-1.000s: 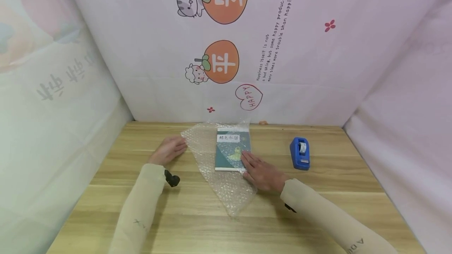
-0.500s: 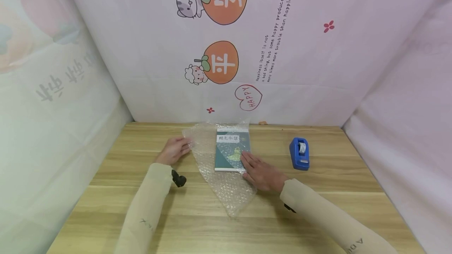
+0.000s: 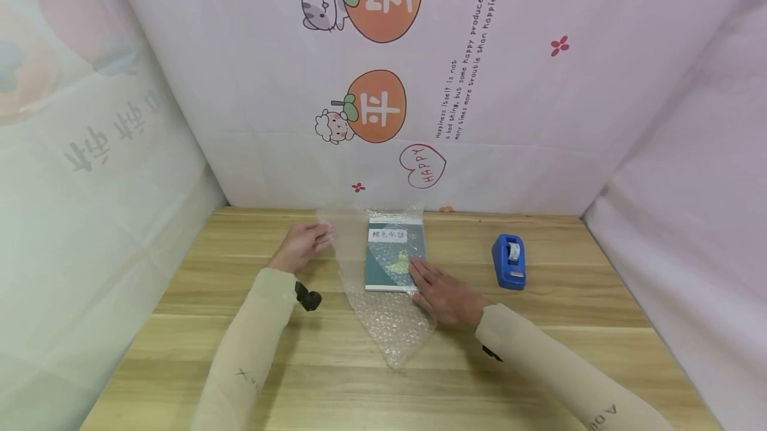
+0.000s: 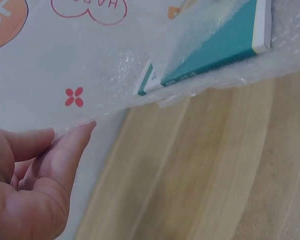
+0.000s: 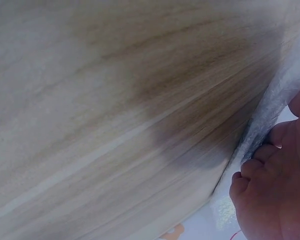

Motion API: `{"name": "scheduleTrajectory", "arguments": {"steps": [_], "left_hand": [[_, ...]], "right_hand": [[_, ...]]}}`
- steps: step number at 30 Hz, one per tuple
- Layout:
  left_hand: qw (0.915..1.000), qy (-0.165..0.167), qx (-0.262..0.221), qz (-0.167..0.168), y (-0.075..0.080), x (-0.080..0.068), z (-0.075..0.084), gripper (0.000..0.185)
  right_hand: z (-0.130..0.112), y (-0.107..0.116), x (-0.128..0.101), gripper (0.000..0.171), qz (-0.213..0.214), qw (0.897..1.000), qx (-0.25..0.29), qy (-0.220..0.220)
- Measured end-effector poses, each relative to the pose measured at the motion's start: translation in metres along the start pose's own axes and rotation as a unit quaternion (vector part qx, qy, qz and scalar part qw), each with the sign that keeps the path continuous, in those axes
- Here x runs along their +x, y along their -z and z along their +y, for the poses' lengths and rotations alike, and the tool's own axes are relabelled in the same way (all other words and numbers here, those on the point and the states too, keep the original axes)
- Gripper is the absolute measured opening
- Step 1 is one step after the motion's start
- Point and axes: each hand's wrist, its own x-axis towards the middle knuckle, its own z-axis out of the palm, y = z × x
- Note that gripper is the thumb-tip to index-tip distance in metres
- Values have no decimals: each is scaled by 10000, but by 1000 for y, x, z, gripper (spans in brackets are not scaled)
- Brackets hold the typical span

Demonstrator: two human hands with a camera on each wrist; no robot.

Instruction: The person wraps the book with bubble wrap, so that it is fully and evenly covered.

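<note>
A teal book (image 3: 383, 264) with a white label lies on a sheet of bubble wrap (image 3: 389, 324), one flap of which covers the right part of its cover. My left hand (image 3: 304, 243) pinches the sheet's left edge between thumb and fingers and lifts it off the table; the left wrist view shows the hand (image 4: 37, 175) at the raised edge, the book's (image 4: 215, 50) spine beyond it. On the book's right side my right hand (image 3: 446, 294) rests with fingers extended, pressing the folded wrap. In the right wrist view that hand (image 5: 275, 185) lies along the wrapped edge.
A blue tape dispenser (image 3: 509, 261) with a roll of tape stands on the wooden table (image 3: 335, 391) to the right of the book. A printed white cloth (image 3: 509, 171) rises behind the table, and pale cloth walls hang at both sides.
My left hand has moved right and slightly away from me, taking hold of the bubble wrap's left edge and raising it. The right hand and the book have stayed in place.
</note>
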Motion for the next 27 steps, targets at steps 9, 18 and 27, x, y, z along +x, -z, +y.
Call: {"name": "scheduleTrajectory", "arguments": {"steps": [9, 18, 27], "left_hand": [[9997, -163, 166, -106, -21, 0, 14, 46], [9979, -295, 528, -212, -47, -3, 25, 43], [9893, -618, 1277, -329, -78, -5, 30, 33]], "right_hand": [[0, 0, -1, 67, 13, 9999, 98, 25], [1, 0, -1, 67, 20, 9999, 107, 43], [-1, 3, -1, 68, -92, 9998, 159, -70]]}}
